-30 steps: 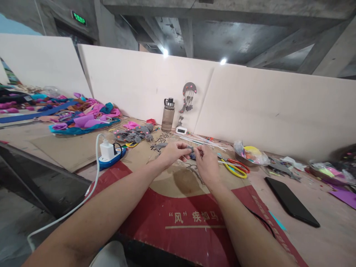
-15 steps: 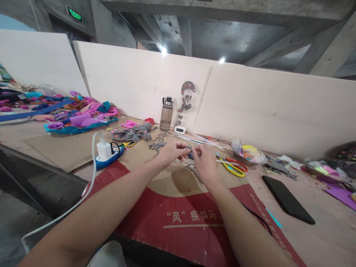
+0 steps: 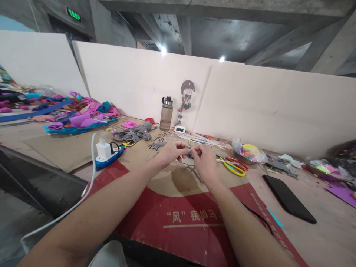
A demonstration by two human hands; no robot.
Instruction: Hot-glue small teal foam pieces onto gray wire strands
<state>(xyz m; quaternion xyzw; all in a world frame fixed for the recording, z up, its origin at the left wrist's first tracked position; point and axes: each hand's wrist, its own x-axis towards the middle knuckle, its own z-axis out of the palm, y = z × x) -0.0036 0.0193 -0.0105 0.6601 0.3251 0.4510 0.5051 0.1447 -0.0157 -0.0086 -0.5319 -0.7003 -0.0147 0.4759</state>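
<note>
My left hand (image 3: 174,152) and my right hand (image 3: 203,159) meet over the cardboard (image 3: 161,185), fingertips pinched close together. Between them is a small grey piece (image 3: 189,148), mostly hidden by the fingers. Grey cord (image 3: 193,170) lies on the cardboard just below the right hand. Grey scraps (image 3: 158,145) are beside the left hand. Scissors with yellow handles (image 3: 235,171) and scissors with red handles (image 3: 239,161) lie to the right of my right hand.
Behind the hands stand a bottle (image 3: 166,115) and a small white clock (image 3: 180,129). A phone (image 3: 289,198) and a bowl (image 3: 246,158) are at the right. At the left are a blue power strip (image 3: 109,159), its white cable and colourful fabric (image 3: 83,115).
The fingers of my right hand have shifted slightly around the small piece. The arms stay almost in the same place.
</note>
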